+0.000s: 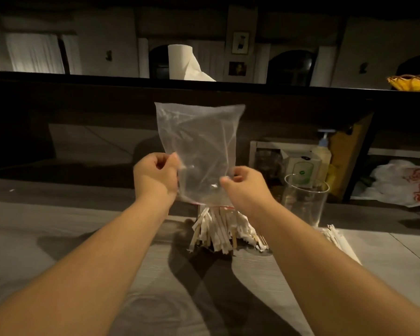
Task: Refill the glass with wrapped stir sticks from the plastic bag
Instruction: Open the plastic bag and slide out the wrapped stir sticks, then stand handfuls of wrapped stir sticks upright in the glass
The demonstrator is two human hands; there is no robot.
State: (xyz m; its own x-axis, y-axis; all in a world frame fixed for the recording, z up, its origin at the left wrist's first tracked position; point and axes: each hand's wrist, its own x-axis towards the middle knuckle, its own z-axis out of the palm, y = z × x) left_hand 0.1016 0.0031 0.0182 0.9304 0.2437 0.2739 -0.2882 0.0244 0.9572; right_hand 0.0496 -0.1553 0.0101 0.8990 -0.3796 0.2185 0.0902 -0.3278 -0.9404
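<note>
A clear plastic bag (199, 141) is held upside down above the counter, its red-lined mouth pointing down. My left hand (155, 177) pinches its left side and my right hand (245, 187) pinches its right side. Paper-wrapped stir sticks (216, 230) hang out of the mouth in a bundle, their ends touching the counter. A few more wrapped sticks (337, 238) lie to the right, partly hidden by my right forearm. The empty clear glass (306, 200) stands upright just right of my right hand.
The grey wood-grain counter (58, 238) stretches left and toward me. Behind the glass stand a white box (301, 169) and a pump bottle (323, 151). A crumpled printed bag (403, 185) lies far right. A paper towel roll (182, 61) and yellow basket (412, 82) sit on the raised ledge.
</note>
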